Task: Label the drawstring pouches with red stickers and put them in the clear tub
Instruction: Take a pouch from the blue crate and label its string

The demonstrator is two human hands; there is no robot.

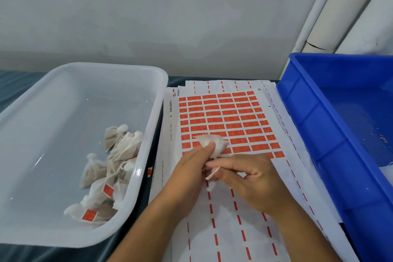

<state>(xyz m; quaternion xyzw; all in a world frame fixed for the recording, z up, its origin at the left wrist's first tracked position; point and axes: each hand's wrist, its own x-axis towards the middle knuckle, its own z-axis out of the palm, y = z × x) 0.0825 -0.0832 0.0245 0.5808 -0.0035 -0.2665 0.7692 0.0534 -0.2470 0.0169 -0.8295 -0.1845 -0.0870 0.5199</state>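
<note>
2 hands on 1 pouch, over the sticker sheet

The clear tub [153, 95], left, holds a heap of labelled pouches [110, 168]; a blue bin [302, 100] stands right; between them lies the sticker sheet [225, 117], above which the left hand [187, 168] grips a white pouch [214, 142] while the right hand [251, 178] pinches its drawstring [212, 173]
</note>
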